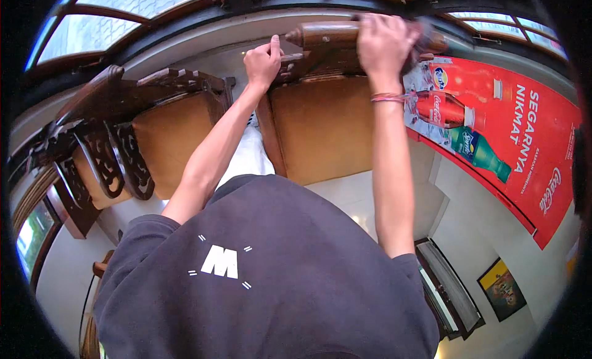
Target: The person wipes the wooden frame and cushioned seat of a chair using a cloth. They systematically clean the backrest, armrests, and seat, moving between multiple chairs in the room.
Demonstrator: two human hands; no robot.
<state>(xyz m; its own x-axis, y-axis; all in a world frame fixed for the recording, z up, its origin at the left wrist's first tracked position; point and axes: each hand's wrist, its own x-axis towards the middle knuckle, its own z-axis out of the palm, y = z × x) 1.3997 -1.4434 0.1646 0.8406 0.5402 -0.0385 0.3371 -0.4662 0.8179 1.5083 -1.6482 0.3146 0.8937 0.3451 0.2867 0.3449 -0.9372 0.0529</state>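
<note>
Near the upper middle, my left hand (262,63) is curled with its thumb raised, beside the left end of a carved wooden chair backrest (330,34). What it touches there, if anything, I cannot tell. My right hand (385,42), with a woven bracelet (388,97) at the wrist, is at the backrest's top rail and grips a dark, blurred cloth (416,44) that hangs at its far side. Below the rail is the chair's tan seat cushion (323,127).
More carved dark wood seating (134,188) with a tan cushion (173,137) stands at the left. A red drinks cooler (518,141) with bottle pictures is close by on the right. Framed windows (92,35) run along the top. A picture (503,289) hangs at lower right.
</note>
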